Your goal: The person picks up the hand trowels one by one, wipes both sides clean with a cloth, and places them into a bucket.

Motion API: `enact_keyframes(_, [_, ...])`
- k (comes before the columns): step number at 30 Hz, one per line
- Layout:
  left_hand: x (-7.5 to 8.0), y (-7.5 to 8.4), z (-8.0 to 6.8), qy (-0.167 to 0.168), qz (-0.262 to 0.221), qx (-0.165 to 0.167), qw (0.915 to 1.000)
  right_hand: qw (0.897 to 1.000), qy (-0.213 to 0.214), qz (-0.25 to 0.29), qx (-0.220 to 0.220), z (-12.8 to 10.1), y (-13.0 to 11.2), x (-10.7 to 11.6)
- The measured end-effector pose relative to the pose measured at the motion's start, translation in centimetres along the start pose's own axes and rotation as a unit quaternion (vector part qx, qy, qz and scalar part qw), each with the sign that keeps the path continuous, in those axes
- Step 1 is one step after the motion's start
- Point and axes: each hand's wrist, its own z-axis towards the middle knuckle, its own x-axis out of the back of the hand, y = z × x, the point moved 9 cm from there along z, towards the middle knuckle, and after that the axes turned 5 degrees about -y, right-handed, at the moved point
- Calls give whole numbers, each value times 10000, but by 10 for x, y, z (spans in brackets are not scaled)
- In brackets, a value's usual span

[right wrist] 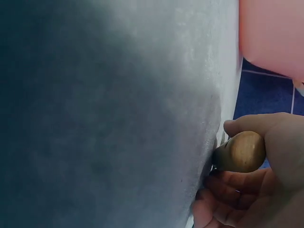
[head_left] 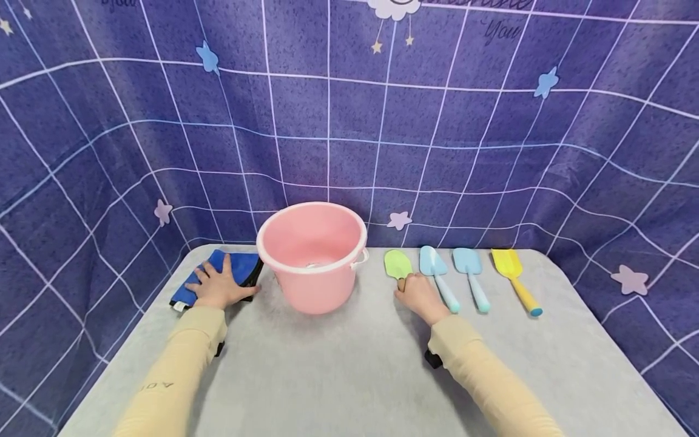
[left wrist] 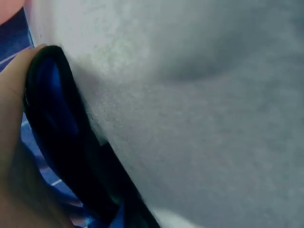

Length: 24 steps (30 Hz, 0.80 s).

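Right of the pink bucket [head_left: 312, 255], the right hand [head_left: 419, 296] grips a green trowel [head_left: 398, 264]; left of it, the left hand [head_left: 217, 287] lies flat on a blue cloth [head_left: 240, 266]. Something pale sits inside the bucket, unclear.

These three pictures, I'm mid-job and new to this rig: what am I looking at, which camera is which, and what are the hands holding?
No machine here: a person works bare-handed. The wide picture comes from a head camera; the two close-ups come from cameras on each wrist. On the grey table stand a pink bucket and a row of toy spades: green spade, two light blue spades, and a yellow spade. The left hand rests flat on a blue pad. The right hand grips the green spade's wooden handle.
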Motion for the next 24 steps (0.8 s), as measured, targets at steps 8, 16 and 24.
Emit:
enact_keyframes(8, [-5,-16,9,-497,-22,767,9958,9976,-225,314,-572,6,12,-7])
enact_keyframes(16, [2,-27,22,-43,74,778,9969,9896,-751,-13,-1226,9,22,-10])
enact_keyframes(24, [16,-35,23,827,-85,547,9950,9846,-1024,-123,-1411,8,28,-11])
